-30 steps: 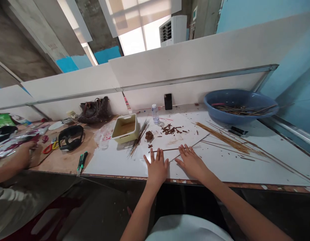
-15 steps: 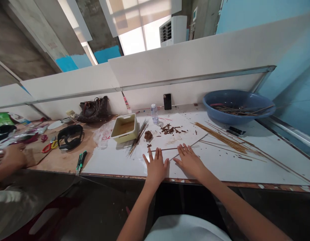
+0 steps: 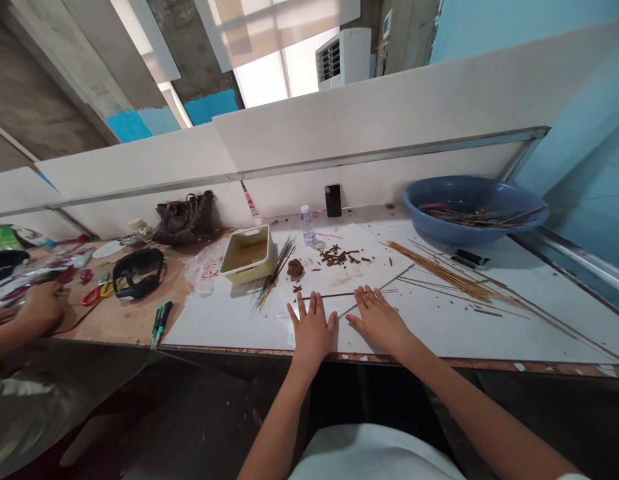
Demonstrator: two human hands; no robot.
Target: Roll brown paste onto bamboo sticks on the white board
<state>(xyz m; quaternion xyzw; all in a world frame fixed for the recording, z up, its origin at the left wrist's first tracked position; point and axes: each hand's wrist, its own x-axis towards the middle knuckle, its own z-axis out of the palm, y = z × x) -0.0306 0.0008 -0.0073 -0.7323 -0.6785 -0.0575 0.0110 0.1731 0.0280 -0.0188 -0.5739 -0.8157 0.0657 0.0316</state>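
My left hand lies flat and palm down on the white board, fingers spread. To its right, my right hand is also flat, fingers stretched forward. A thin stick coated in brown paste runs crosswise beneath the fingertips of both hands. Another thin grey stick slants away beyond my right hand. Ahead of my left fingers sits a brown lump of paste. Dark brown scraps are scattered beyond both hands. What lies under my palms is hidden.
A yellowish tub of brownish liquid stands beside dark sticks. Behind are a bottle and phone. Bare tan sticks and a blue basin lie right. Utility knives and a co-worker's hand are left.
The view has shifted slightly. Both my hands stay flat over the coated stick, with barely any movement. The co-worker's hand at the left has moved a little to the right.
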